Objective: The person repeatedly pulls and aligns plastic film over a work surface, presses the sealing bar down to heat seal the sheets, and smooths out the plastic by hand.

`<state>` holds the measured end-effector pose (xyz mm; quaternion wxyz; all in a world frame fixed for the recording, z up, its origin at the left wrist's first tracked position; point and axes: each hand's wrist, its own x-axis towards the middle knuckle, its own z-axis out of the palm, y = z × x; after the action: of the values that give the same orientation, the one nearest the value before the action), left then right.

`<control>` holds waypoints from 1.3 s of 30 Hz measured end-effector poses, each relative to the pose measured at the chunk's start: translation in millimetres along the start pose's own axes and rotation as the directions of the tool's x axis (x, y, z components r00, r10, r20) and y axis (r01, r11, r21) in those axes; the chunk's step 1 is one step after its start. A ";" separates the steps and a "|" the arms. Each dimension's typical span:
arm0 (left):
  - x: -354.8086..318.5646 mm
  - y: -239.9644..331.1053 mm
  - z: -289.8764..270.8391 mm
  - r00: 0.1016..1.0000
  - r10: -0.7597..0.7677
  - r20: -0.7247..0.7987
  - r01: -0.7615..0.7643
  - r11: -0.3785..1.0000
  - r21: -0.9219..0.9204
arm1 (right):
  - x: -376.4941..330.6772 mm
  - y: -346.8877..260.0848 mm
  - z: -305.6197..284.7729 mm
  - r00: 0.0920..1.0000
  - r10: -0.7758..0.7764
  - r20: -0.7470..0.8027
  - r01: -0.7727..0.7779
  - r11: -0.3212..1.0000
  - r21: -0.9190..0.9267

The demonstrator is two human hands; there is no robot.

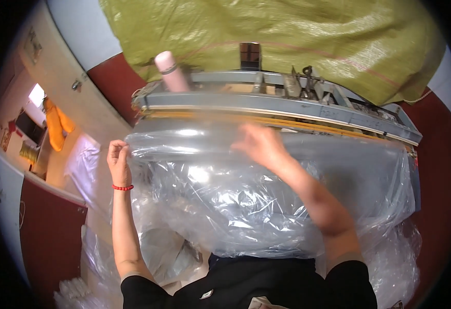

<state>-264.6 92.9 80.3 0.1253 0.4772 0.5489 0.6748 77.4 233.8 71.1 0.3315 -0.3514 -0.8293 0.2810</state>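
Observation:
A wide sheet of clear plastic film (236, 206) is spread over the grey bench in front of me and hangs in creases over its near side toward my lap. At the film's left edge, my left hand (118, 160) has its fingers curled together in a pinch on that edge. My right hand (263, 146) is over the middle of the film, near the far part of the bench. Its fingers are smeared by motion, and I cannot make out whether they touch the film.
Beyond the film runs a grey metal frame (287, 107) with yellow strips (308, 124) along it. A pink bottle (172, 72) stands at its left, dark scissors (308, 80) toward its right. Green woven sheeting (287, 31) hangs behind. A door (76, 77) stands open at left.

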 end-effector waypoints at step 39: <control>54.9 -201.9 -19.1 0.919 -0.167 0.356 -0.255 0.439 0.862 | -377.9 257.4 -375.5 -0.070 0.325 -0.943 -0.996 0.033 0.086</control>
<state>-379.3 193.0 -64.5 -0.0580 0.6087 0.7719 0.1742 661.6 183.9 -8.2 0.2575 -0.9323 -0.2252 -0.1172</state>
